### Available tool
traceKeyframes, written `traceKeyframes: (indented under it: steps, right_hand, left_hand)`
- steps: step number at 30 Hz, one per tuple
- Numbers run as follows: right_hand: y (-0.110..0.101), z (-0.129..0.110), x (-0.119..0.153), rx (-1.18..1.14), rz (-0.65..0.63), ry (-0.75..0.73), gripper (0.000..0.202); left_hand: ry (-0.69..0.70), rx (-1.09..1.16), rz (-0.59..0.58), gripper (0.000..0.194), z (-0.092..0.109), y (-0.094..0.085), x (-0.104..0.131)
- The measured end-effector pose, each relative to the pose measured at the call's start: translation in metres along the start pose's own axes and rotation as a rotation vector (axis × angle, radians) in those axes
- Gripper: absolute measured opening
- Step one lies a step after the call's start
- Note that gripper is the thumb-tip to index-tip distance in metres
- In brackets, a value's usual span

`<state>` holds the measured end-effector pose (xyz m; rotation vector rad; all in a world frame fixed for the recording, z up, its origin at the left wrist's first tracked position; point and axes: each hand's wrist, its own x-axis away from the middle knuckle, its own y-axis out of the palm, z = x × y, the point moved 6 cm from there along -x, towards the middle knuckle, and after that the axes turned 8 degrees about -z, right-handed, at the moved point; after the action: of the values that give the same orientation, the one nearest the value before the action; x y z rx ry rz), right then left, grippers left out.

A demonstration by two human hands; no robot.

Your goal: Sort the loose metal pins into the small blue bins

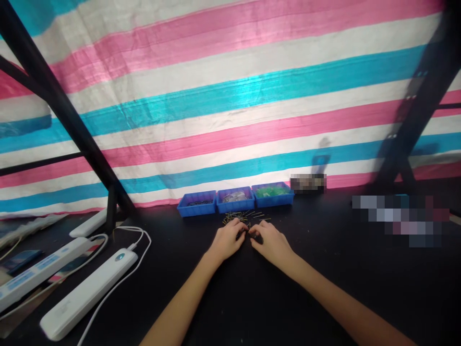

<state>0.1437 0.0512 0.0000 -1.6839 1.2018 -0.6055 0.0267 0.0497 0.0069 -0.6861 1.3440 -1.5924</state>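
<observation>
My left hand (229,239) and my right hand (272,241) meet close together over the black table (230,307). The fingers of both are curled, thumb against fingertips, as in a pinch. Whatever lies between them is too small and dark to name. Just beyond the fingertips is a loose pile of thin, straight, yellowish pieces (234,217), a few of them scattered to the right. Behind the pile stand three blue bins in a row: the left bin (197,210) has dark thin pieces, the middle bin (236,205) clear or whitish pieces, the right bin (274,199) green ones.
To the left lie a white oblong device (88,295) with a cable (149,240) and a white power strip (45,269). A black metal frame post (77,129) slants down beside them. A striped plastic sheet (230,96) hangs behind the table. Blurred-out items sit at the right.
</observation>
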Motion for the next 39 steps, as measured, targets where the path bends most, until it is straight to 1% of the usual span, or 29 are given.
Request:
traceKeyframes:
  steps: [4, 10, 14, 20, 23, 27, 32, 39]
  right_hand:
    - [0.001, 0.002, -0.001, -0.017, -0.013, -0.003, 0.015]
    - [0.005, 0.006, -0.004, -0.097, -0.024, -0.03, 0.022]
    - [0.006, 0.009, -0.006, -0.159, -0.014, -0.055, 0.025]
    - [0.009, 0.009, -0.008, -0.182, 0.011, -0.117, 0.025]
    - [0.009, 0.008, -0.009, -0.173, 0.007, -0.125, 0.025]
    - [0.007, 0.008, -0.008, -0.141, -0.008, -0.101, 0.022]
    - [-0.001, 0.009, -0.005, -0.03, -0.001, -0.044, 0.014]
    - [-0.001, 0.004, -0.003, 0.033, -0.013, -0.046, 0.017]
  left_hand:
    - [0.009, -0.002, 0.01, 0.019, -0.001, 0.001, 0.0]
    - [0.013, -0.013, 0.01, 0.019, -0.001, 0.001, 0.0]
    - [0.03, -0.017, 0.024, 0.018, 0.0, 0.001, 0.0]
    - [0.038, -0.016, 0.029, 0.018, -0.002, 0.003, 0.0]
    - [0.047, -0.022, 0.031, 0.018, -0.001, 0.003, 0.0]
    - [0.041, -0.029, 0.025, 0.018, 0.0, 0.002, 0.0]
    - [0.045, -0.032, 0.034, 0.018, 0.0, 0.001, 0.0]
    - [0.044, -0.027, 0.035, 0.018, 0.0, 0.001, 0.0]
